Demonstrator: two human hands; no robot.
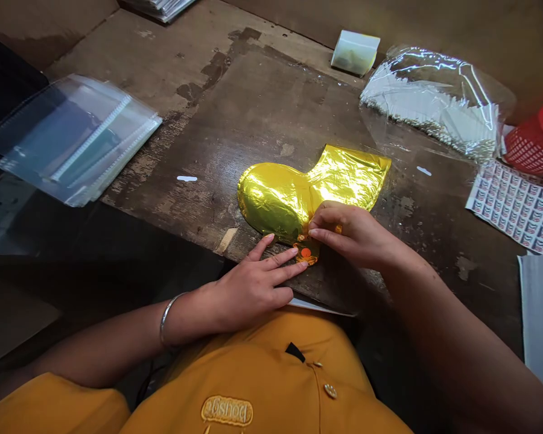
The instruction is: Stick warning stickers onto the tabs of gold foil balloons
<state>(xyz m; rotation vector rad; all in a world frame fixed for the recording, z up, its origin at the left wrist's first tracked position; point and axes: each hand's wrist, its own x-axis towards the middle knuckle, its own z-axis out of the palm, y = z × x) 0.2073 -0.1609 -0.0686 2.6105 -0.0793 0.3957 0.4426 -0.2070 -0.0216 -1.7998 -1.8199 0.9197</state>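
A shiny gold foil balloon [276,196] lies flat on the worktable, a rounded part to the left and a wide, straight-ended part to the upper right. Near the table's front edge, a small gold tab of it carries an orange-red round dot [306,252]. My left hand [262,280] rests with fingers spread, its fingertips on or beside that tab and the balloon's lower edge. Thumb and index finger of my right hand [348,232] are pinched together at the foil just above the tab. What lies between those fingertips is mostly hidden.
Clear plastic sleeves [95,138] overhang the table's left edge. At the back right are a clear bag of white pieces [429,102] and a small pale packet [355,52]. A red basket [534,138] and a printed sticker sheet [516,208] sit at the right.
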